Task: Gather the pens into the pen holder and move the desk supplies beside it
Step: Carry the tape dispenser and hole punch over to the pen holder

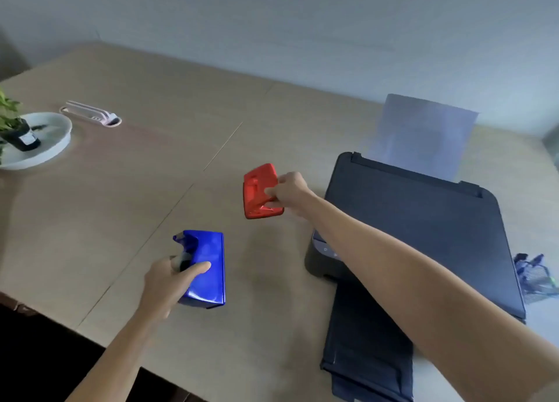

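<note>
My left hand grips a blue tape dispenser near the table's front, thumb across its top. A red hole punch is held at its right end by my right hand, tilted just above the table's middle. A wire mesh pen holder with several pens in it stands at the far right edge, partly hidden behind the printer.
A black printer with paper in its rear tray fills the right side of the wooden table. At the far left sit a white dish with a small potted plant and a white stapler-like object.
</note>
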The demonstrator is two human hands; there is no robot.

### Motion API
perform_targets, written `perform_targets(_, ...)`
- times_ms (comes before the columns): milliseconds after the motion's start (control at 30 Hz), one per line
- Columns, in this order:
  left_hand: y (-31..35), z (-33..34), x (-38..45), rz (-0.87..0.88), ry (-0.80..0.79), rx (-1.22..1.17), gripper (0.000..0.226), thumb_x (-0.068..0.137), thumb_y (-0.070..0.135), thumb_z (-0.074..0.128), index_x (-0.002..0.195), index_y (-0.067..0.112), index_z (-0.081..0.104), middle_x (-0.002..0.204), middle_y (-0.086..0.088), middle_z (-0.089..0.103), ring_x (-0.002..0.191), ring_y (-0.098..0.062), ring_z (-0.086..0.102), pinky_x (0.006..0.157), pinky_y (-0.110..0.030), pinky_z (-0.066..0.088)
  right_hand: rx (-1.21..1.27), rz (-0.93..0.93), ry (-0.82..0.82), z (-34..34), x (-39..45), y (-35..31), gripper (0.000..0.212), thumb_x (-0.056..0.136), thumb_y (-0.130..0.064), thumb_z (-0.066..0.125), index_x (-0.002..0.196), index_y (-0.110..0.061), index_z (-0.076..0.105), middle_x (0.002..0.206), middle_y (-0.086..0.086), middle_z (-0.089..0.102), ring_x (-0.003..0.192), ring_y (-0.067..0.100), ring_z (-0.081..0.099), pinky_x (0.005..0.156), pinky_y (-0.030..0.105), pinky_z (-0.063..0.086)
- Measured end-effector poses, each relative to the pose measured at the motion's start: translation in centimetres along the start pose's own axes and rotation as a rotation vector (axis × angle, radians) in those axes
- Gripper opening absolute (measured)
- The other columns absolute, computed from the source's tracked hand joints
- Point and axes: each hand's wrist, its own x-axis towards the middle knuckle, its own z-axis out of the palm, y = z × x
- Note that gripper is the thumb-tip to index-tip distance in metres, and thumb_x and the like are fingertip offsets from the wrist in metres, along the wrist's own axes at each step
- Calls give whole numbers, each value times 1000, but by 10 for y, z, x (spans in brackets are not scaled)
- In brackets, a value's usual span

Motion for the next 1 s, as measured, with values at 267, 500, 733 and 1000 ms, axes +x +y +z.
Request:
perform_targets(267,133,55,-70,322,-238,-218,53,51,48,76,75,4,62,69,-5,48,68,-21,47,65,-33,34,55,-332,34,-153,-112,-27,4,79,5,66,81,6,63,82,19,60,75,33,66,83,47,58)
perform_targets(500,214,217,-191,536,-503,-122,66,58,51,73,77,-10,56,63,-11,48,61,-18,46,60,-32,35,91,-398,273,-344,-226,57,21,79,9,63,65,-4,56,76,16,55,53,20,64,58,28,61)
perform_targets(733,226,369,-317,519,-731,98,35,70,34,78,62,7,57,62,2,58,63,-16,56,55,-24,41,241,-227,525,-478,-305,199,8,79,11,63,79,15,56,83,23,56,61,25,66,59,31,63)
perform_targets(1000,183,473,-337,412,-594,498,29,66,40,67,67,12,57,76,-7,63,75,-31,60,58,-25,38,207,144,571,-511,-324,350,12,78,6,67,71,8,56,76,22,58,67,34,65,72,45,62)
